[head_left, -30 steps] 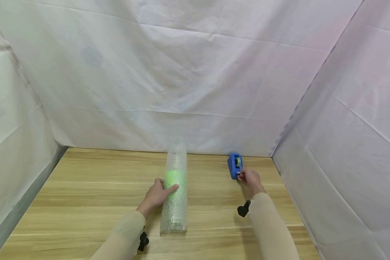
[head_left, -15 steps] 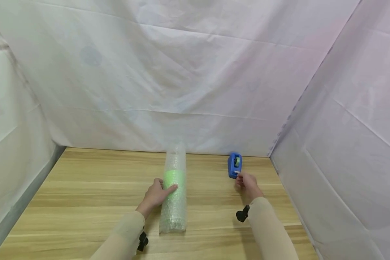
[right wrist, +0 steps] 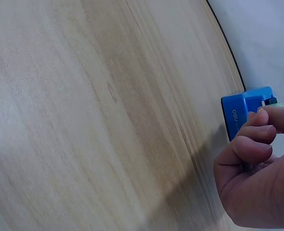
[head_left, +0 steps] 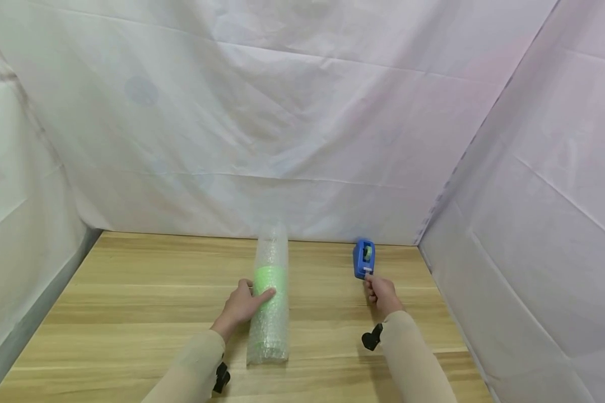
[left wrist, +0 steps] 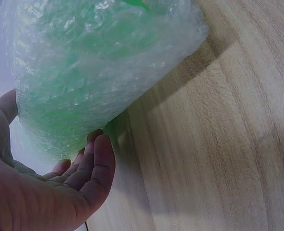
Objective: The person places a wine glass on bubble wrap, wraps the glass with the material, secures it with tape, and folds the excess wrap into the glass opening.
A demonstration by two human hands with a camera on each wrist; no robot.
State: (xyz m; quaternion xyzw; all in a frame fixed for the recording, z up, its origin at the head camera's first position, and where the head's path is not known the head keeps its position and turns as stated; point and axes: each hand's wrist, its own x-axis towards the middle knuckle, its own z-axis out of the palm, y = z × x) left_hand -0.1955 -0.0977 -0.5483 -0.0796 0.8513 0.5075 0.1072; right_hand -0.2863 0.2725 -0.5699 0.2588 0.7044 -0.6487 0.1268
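Observation:
A long bundle in bubble wrap point(head_left: 271, 327), with a bright green band point(head_left: 269, 278) around its middle, lies lengthwise on the table. My left hand point(head_left: 243, 304) holds it from the left, thumb over the top. In the left wrist view, the fingers point(left wrist: 101, 161) curl at the lower side of the wrap point(left wrist: 84, 82). Further right stands a blue tape dispenser point(head_left: 360, 262) with a small roll in it. At its near end my right hand point(head_left: 384, 293) pinches the tape, thumb against forefinger point(right wrist: 260, 118); the clear strip itself is hard to make out.
The wooden table point(head_left: 146, 302) backs onto a white cloth wall point(head_left: 222, 140), close behind the bundle and dispenser. A second cloth wall point(head_left: 549, 224) runs along the right side, and another point(head_left: 25, 184) along the left.
My right hand has drawn slightly back from the dispenser, toward me, its thumb and forefinger pinched. My left hand and the bundle have stayed in place.

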